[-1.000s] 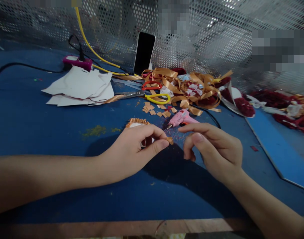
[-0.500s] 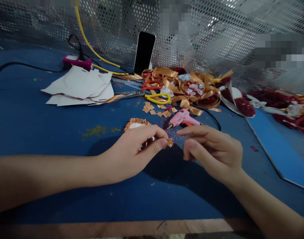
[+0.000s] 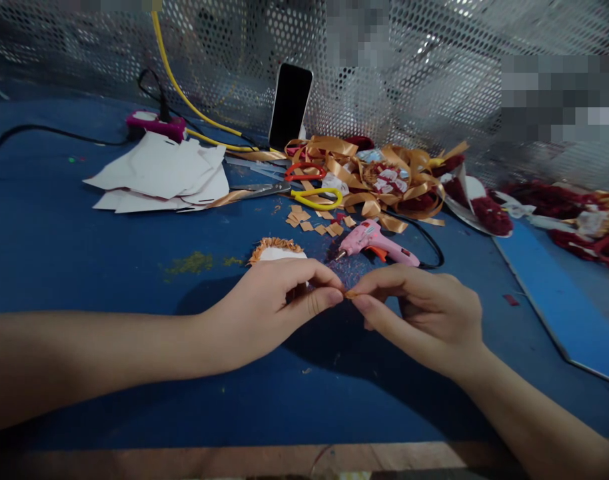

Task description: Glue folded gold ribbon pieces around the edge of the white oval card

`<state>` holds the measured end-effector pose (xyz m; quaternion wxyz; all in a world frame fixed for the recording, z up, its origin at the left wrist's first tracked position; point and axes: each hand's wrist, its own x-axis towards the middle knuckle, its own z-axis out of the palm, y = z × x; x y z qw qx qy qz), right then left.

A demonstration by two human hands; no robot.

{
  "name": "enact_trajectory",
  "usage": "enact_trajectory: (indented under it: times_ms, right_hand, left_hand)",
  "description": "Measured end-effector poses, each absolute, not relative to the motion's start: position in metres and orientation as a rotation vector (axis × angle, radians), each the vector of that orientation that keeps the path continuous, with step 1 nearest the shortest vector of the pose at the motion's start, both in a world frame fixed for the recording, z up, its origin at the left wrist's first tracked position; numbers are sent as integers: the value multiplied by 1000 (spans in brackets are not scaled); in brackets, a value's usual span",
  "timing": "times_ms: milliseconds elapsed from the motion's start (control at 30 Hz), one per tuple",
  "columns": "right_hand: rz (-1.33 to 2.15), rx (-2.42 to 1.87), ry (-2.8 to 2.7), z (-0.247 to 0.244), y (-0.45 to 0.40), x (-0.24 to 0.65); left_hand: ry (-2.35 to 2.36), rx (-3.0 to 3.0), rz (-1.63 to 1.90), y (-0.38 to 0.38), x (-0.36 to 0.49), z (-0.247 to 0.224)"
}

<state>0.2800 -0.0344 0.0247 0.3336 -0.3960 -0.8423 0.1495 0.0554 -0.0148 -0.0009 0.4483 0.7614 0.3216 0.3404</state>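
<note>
Between my two hands is a small piece of gold ribbon [image 3: 351, 294], mostly covered by fingertips. My left hand [image 3: 279, 300] pinches one side of it between thumb and index finger. The thumb and index finger of my right hand [image 3: 424, 307] close on its other side. Behind my left hand lies a white card piece [image 3: 283, 254] edged with gathered gold ribbon [image 3: 274, 244], partly hidden by the hand. A pink glue gun [image 3: 377, 241] rests just beyond my right hand, its nozzle pointing left. Several small cut ribbon squares [image 3: 307, 225] lie behind it.
Scissors [image 3: 317, 197] with red and yellow handles lie near a heap of gold ribbon [image 3: 384, 167]. White card sheets [image 3: 159, 173], a purple power socket [image 3: 155, 125] and an upright phone [image 3: 290, 103] stand farther back. At right are a blue board [image 3: 559, 300] and dark red trim [image 3: 549, 200].
My right hand has moved left and its fingers, apart before, now pinch the ribbon piece. My left hand keeps its hold, shifted slightly to the right. More of the glue gun shows.
</note>
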Motion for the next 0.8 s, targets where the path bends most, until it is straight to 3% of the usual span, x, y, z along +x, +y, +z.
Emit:
enact_trajectory:
  times_ms: [433,800]
  right_hand:
    - [725,-1089,-2056,22,-34,285]
    - [690,-1184,-1979,20,-33,288]
  left_hand:
    - [833,1896,905,-15,55,-1]
    - [879,1780,854,-14,57,1]
